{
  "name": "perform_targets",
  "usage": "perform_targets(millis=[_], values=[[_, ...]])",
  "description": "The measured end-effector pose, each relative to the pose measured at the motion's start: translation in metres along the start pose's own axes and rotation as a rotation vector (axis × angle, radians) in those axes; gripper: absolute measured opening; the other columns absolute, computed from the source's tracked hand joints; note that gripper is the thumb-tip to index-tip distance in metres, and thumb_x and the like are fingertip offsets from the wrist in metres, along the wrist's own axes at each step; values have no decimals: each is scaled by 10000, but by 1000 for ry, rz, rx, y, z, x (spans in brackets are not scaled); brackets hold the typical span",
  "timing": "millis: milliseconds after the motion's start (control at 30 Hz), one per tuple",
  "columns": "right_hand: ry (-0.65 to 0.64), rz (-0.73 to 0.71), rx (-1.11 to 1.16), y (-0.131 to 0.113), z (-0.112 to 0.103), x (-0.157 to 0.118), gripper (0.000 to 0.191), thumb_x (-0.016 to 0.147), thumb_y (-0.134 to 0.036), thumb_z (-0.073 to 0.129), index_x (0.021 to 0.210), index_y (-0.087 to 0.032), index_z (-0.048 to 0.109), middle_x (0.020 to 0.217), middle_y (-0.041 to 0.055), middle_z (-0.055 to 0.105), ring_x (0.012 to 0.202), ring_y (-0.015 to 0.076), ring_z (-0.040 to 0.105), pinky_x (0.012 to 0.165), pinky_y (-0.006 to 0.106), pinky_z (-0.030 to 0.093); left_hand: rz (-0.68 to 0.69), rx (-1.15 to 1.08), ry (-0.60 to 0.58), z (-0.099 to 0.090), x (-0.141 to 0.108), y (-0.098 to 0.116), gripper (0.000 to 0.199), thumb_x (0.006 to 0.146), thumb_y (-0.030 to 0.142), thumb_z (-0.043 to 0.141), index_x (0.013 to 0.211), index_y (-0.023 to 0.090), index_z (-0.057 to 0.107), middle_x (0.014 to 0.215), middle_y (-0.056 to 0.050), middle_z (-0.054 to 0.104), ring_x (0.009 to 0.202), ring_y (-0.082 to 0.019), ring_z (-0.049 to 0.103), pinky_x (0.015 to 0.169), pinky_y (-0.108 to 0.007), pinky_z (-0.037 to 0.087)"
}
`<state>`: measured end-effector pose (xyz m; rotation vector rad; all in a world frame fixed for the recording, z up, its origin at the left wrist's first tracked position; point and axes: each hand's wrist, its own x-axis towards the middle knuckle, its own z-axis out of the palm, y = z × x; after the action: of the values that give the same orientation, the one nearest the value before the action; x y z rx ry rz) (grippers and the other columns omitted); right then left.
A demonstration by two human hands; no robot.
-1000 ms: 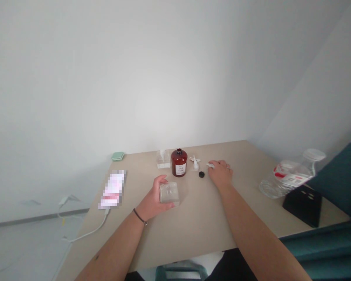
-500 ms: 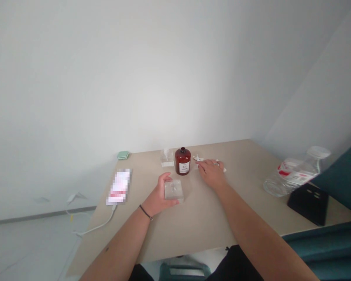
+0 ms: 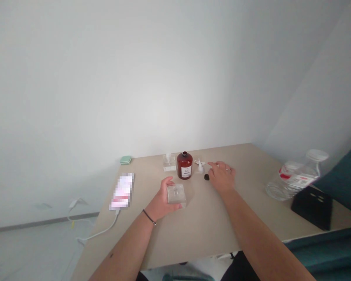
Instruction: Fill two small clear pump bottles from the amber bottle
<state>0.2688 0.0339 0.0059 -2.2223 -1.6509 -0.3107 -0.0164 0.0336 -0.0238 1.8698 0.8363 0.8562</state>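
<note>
My left hand [image 3: 163, 201] is wrapped round the sides of a clear square glass block [image 3: 176, 194] with a small dip in its top, low over the table. Just behind it stands a brown bottle [image 3: 184, 167], upright, with a white label and an uncovered neck. To the bottle's left is a second clear square block [image 3: 169, 163] with a whitish piece on top. My right hand [image 3: 222, 177] rests palm down on the table, fingers stretched out. A small black cap [image 3: 206, 177] lies beside its thumb. Between bottle and hand stands a small white nozzle-like piece [image 3: 200, 167], with white scraps behind it.
A phone [image 3: 122, 191] on a white charging cable [image 3: 105, 231] lies at the table's left edge. Behind it is a small green case [image 3: 125, 160]. On the right, a clear plastic bottle [image 3: 295, 175] leans beside a black flat object [image 3: 312, 208]. A wall borders the table's back.
My right hand has slid to the right, uncovering the black cap and the white nozzle-like piece. My left hand keeps hold of the glass block. The view has tilted slightly.
</note>
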Motion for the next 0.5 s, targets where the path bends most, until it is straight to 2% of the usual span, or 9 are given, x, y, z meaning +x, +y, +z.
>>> perform_targets(millis=[100, 167, 267, 367, 400, 433, 500], values=[[-56, 151, -4, 21, 4, 4, 389, 872, -264, 493, 1224, -255, 660, 1324, 157, 562, 1181, 336, 513, 950, 505, 380, 4, 5, -6, 1, 0, 0, 968, 666, 283, 815, 1400, 296, 185, 1229, -69, 438, 1140, -266, 514, 1037, -498, 380], [-125, 146, 35, 29, 5, 8, 360, 850, -227, 513, 1160, -234, 698, 1203, 156, 632, 1104, 311, 566, 899, 447, 428, 4, 17, -2, 1, 0, 1, 972, 662, 279, 817, 1400, 280, 185, 1231, -78, 440, 1144, -269, 511, 1041, -503, 375], [-119, 118, 75, 28, -1, 10, 361, 859, -156, 466, 1122, -191, 711, 1112, 139, 676, 1030, 254, 611, 888, 367, 453, 0, 16, 3, 2, 0, 3, 969, 659, 295, 817, 1398, 271, 191, 1223, -76, 434, 1141, -265, 503, 1042, -496, 367], [-31, 96, 178, 5, -21, 2, 408, 890, -157, 407, 1220, -164, 647, 1215, 130, 650, 1095, 224, 603, 941, 332, 451, -5, 0, 3, 1, 0, 5, 960, 657, 308, 817, 1390, 268, 198, 1218, -75, 431, 1121, -258, 507, 1034, -488, 369], [10, 64, 297, -6, -29, -4, 406, 889, -169, 420, 1232, -166, 637, 1217, 123, 655, 1089, 220, 611, 943, 327, 456, -11, -1, -2, 1, 1, 5, 964, 653, 308, 820, 1386, 265, 197, 1217, -77, 434, 1109, -257, 513, 1028, -488, 373], [4, -8, 434, -20, -37, -11, 400, 887, -182, 436, 1232, -185, 638, 1195, 109, 671, 1052, 217, 629, 918, 324, 474, -16, 0, -5, 1, 1, 6, 968, 650, 303, 822, 1385, 261, 194, 1215, -79, 438, 1099, -257, 520, 1024, -488, 377], [-121, -190, 602, -48, -51, -27, 356, 871, -173, 470, 1152, -219, 685, 1105, 81, 713, 972, 212, 659, 856, 318, 500, -18, 8, -2, 1, 1, 7, 981, 642, 284, 829, 1384, 257, 189, 1215, -82, 449, 1091, -257, 530, 1020, -485, 384]])
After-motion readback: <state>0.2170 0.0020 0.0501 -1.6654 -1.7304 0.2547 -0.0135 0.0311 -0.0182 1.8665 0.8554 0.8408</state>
